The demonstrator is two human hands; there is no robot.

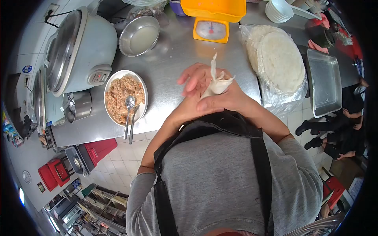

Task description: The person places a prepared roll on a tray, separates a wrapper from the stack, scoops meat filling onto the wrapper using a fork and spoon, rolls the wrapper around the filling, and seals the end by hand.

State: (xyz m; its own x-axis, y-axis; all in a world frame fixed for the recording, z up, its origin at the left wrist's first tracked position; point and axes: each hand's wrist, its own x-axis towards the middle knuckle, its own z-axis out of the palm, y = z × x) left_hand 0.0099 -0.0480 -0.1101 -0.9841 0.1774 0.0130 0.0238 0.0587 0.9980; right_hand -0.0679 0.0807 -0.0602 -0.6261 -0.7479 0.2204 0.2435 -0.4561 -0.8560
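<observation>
A pale dough wrapper [217, 87], gathered into folds with one thin strip sticking up, is held between my hands in front of my chest. My left hand [197, 84] lies under and beside it, fingers spread and slightly blurred, with the dough against its palm. My right hand [228, 96] is closed round the dough's near side, thumb across its base. To the left, a white bowl [145, 92] holds minced filling [122, 94] with two spoons [130, 103] in it. On the right is a stack of round wrappers [277, 61] in clear plastic.
A metal bowl of cloudy liquid [139, 36] and a large cooker [88, 51] stand at the left. A yellow scale [211, 30] is at the back, near white bowls [279, 11]. A metal tray [325, 82] lies right; people [338, 126] are beyond it.
</observation>
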